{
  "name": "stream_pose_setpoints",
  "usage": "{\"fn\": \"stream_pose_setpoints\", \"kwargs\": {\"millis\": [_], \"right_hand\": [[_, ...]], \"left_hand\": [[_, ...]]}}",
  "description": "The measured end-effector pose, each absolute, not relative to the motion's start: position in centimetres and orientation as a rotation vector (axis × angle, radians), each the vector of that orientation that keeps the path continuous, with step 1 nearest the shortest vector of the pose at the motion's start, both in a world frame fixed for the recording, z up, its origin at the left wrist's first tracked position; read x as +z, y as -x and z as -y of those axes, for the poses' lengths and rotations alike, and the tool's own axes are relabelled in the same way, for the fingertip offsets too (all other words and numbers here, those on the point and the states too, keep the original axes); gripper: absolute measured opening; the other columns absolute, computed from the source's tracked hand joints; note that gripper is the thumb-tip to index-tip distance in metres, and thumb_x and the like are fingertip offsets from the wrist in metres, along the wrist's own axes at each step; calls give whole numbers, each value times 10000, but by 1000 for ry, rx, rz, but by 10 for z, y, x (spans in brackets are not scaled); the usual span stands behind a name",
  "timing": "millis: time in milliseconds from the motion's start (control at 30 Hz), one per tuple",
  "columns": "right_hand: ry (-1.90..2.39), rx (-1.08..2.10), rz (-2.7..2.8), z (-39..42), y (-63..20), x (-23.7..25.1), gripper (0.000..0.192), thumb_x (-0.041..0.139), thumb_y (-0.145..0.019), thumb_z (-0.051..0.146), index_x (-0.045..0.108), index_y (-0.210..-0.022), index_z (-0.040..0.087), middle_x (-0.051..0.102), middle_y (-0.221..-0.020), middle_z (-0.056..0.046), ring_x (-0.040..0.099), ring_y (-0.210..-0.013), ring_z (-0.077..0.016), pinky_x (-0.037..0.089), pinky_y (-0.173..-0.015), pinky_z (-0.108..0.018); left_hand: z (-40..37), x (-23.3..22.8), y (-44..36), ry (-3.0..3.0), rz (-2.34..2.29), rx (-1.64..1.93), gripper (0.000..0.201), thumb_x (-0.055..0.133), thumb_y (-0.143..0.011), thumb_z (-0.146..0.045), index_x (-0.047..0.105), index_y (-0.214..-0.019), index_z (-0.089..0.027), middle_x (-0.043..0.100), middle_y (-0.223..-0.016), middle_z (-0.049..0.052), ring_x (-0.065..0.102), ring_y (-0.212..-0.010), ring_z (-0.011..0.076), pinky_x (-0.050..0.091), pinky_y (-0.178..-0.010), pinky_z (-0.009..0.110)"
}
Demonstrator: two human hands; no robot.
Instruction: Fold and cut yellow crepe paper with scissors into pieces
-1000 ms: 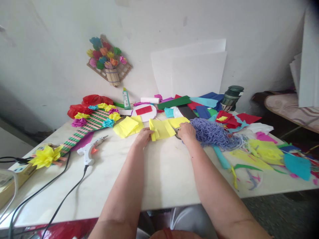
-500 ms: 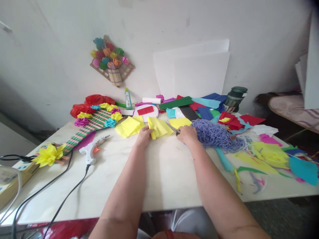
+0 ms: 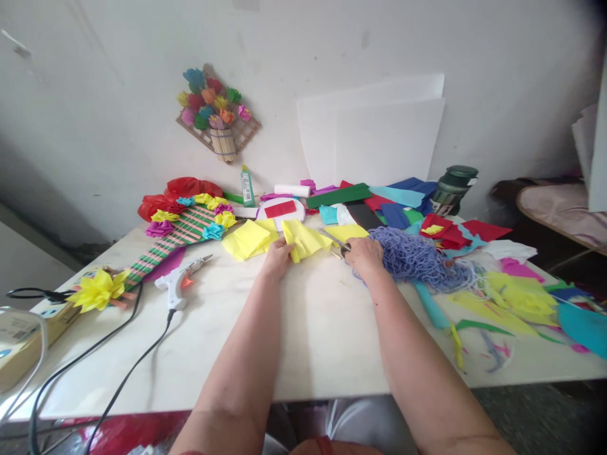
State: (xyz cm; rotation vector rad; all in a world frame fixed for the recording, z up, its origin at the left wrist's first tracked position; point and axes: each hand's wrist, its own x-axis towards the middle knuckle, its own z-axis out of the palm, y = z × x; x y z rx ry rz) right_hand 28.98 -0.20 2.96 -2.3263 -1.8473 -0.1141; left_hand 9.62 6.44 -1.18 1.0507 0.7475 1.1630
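Observation:
Yellow crepe paper [image 3: 307, 242], folded in layers, is pinched at its left edge by my left hand [image 3: 278, 258]. My right hand [image 3: 364, 255] is closed round the handles of a pair of scissors [image 3: 334, 240], whose blades point left at the paper's right edge. Another folded yellow sheet [image 3: 247, 240] lies left of my left hand. Behind the scissors is a further yellow piece [image 3: 349, 232]. A heap of purple yarn [image 3: 412, 256] touches the right side of my right hand.
A hot glue gun [image 3: 176, 283] with its cord lies at left, near a green paper-decorated craft [image 3: 177, 237] and a power strip [image 3: 52, 328]. Coloured paper scraps [image 3: 516, 297] cover the right side. A dark green jar [image 3: 454, 189] stands at the back right, a glue bottle [image 3: 246, 188] back left.
My right hand and the scissors have shifted slightly right, and the blades look more parted. The whole view has moved a little. My left hand keeps its pinch on the paper.

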Motion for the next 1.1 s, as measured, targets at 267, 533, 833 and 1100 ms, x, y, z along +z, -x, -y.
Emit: {"fn": "stream_pose_setpoints", "kwargs": {"millis": [267,533,833,1100], "right_hand": [[2156,-7,1452,-2,-293,32,321,464,-754,298,600,-1033,215,659,-893,-98,592,-855,-253,417,-706,-346],[1322,447,1050,-22,-296,13,449,491,-720,362,469,-1124,167,643,-879,-56,614,-740,-170,460,-596,-276],[1138,527,994,-22,-295,15,441,557,-668,443,491,-1011,174,645,-762,-15,598,-612,-119,461,-559,-242],[1164,649,949,-13,-297,25,406,585,-637,431,558,-910,132,660,-687,-47,622,-615,-157,470,-514,-250]], "left_hand": [[-69,-15,-95,-1044,-733,1187,319,622,-560,-176,604,-868,-99,661,-720,80,625,-765,199,487,-654,278],[-69,-13,-98,-1042,-776,1209,282,600,-553,-170,620,-827,-105,657,-680,73,625,-745,201,486,-644,280],[-71,-14,-100,-1043,-787,1223,300,542,-570,-136,613,-860,-106,660,-714,73,621,-772,201,490,-636,271],[-71,-13,-101,-995,-783,1226,295,548,-557,-125,610,-845,-104,657,-695,71,624,-765,205,497,-658,287]]}}
